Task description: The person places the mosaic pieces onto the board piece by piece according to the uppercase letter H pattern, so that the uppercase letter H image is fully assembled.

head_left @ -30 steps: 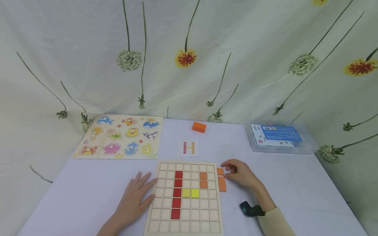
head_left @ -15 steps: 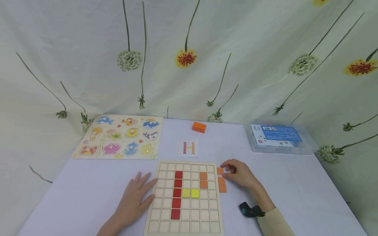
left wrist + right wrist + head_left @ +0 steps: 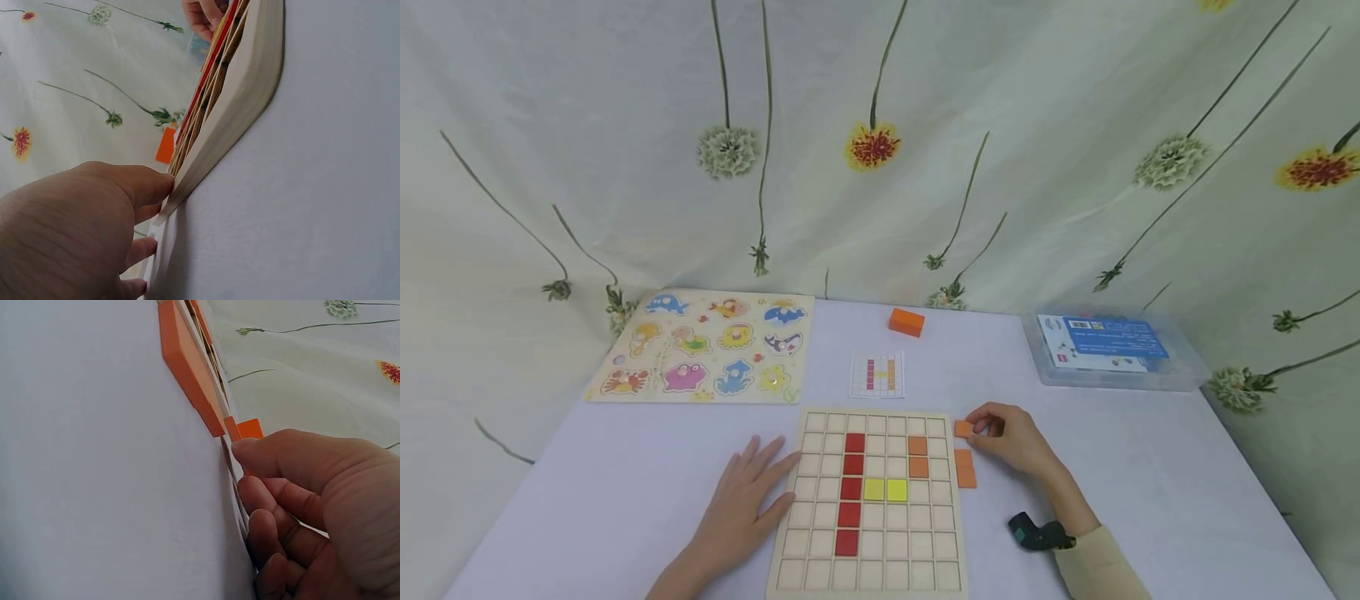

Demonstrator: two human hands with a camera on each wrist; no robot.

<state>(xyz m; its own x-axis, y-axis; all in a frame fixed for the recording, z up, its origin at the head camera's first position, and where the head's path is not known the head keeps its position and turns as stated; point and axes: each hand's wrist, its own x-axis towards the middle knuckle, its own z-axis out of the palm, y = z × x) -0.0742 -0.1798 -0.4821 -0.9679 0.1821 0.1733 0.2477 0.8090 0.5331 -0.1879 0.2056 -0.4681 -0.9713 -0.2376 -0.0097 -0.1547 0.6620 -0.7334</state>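
Note:
My right hand [image 3: 1013, 437] pinches a small square orange tile [image 3: 962, 429] between thumb and forefinger, just right of the wooden grid board [image 3: 868, 577]. In the right wrist view the tile [image 3: 232, 428] shows at the thumb tip, its lower part hidden by the fingers. Nearer me, more orange tiles [image 3: 965, 468] lie side by side along the board's right edge. My left hand [image 3: 741, 508] lies spread, thumb and forefinger touching the board's left edge. On the board are a column of red tiles [image 3: 848, 514], two yellow tiles [image 3: 885, 489] and two orange tiles [image 3: 917, 456].
A printed pattern card [image 3: 877, 375] lies beyond the board, with an orange block [image 3: 906, 322] behind it. At the back left is a sea-animal puzzle board [image 3: 700, 346]. A clear plastic box [image 3: 1108, 350] stands at the back right, before the flowered cloth backdrop [image 3: 820, 192].
My right hand has shifted slightly right, drawing the pinched orange tile a little away from the board's edge. My left hand has stayed in place.

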